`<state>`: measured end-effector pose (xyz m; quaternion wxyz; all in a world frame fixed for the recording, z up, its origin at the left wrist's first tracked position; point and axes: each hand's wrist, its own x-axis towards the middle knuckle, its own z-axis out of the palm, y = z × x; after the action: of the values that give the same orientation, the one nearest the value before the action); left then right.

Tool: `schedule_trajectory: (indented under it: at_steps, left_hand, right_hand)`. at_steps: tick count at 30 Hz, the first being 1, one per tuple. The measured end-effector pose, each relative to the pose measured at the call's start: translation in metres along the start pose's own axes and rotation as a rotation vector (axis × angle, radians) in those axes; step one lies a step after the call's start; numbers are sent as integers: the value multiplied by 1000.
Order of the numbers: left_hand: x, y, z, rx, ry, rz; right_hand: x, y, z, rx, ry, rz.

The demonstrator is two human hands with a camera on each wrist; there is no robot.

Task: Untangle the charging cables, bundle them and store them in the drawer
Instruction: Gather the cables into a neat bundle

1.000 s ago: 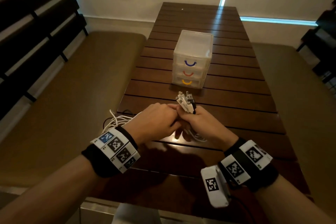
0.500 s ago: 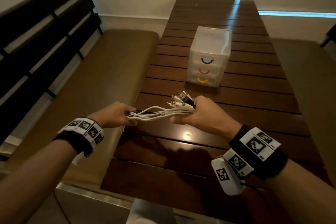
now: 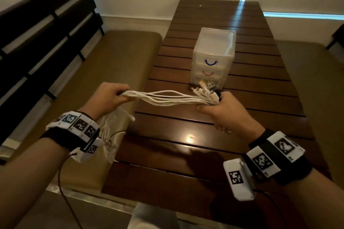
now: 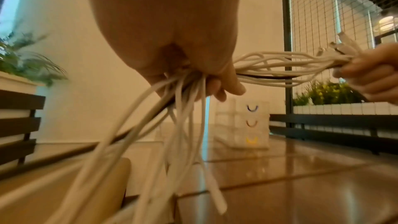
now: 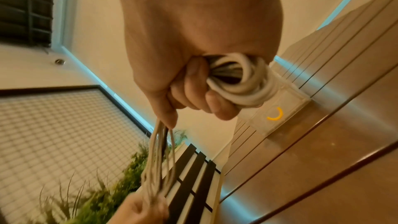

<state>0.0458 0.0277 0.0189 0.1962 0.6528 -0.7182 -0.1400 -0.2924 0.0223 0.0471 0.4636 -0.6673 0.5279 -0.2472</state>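
A person's two hands stretch a bundle of thin white charging cables (image 3: pixel 167 97) level above the near left part of a dark slatted wooden tabletop (image 3: pixel 219 128). The right hand (image 3: pixel 221 109), fingers curled tight, grips the bundle just below its plugs; the white and silver connectors (image 3: pixel 206 89) fan up and away from the fist, and the right wrist view shows coiled white loops (image 5: pixel 239 81) wrapped within the same grasp. The left hand (image 3: pixel 109 96), held out past the tabletop's left edge, also has its fingers curled round the cables, pinching them together; the left wrist view shows at least one dark cable (image 4: pixel 267 76) running among the white ones. Below the left hand the loose cable ends (image 3: pixel 111 132) hang down, blurred, over the tan cushioned bench (image 3: pixel 74 98) to the left of the tabletop. Farther along the tabletop, just beyond the right hand, stands a small translucent white plastic drawer unit (image 3: pixel 214 48) with three stacked drawers, all pushed in, bearing curved handles in blue (image 3: pixel 210 62), red (image 3: pixel 208 73) and, seen from the wrist views, yellow (image 4: pixel 251 140). Both wrists wear black bands (image 3: pixel 270 156) carrying white blocks printed with black square markers. A dark slatted bench back (image 3: pixel 37 42) runs along the far left.
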Motion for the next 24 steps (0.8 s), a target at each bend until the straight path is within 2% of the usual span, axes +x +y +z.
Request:
schedule_trajectory:
  at_steps: [4, 6, 7, 10, 13, 15, 18, 20, 24]
  left_hand:
    - [5, 17, 40, 99, -411, -100]
    - [7, 28, 49, 128, -525, -117]
    - [9, 35, 49, 176, -536, -109]
    - [9, 59, 44, 211, -448, -16]
    - [0, 111, 43, 22, -293, 199]
    - [-1, 144, 53, -103, -267, 291]
    - [3, 168, 74, -236, -259, 328]
    - [2, 171, 83, -281, -219, 299]
    - [-2, 170, 94, -254, -177, 233]
  right_hand:
    - [-4, 10, -11, 58, 56, 43]
    - [-8, 18, -18, 47, 59, 64]
    - [-10, 22, -21, 47, 58, 77]
    - [-13, 32, -27, 84, 56, 120]
    - [-13, 35, -27, 106, 40, 135]
    - [-14, 33, -25, 167, 18, 123]
    - [-18, 28, -28, 255, -18, 91]
    - [-22, 28, -31, 319, -38, 91]
    - [-26, 36, -24, 417, -35, 87]
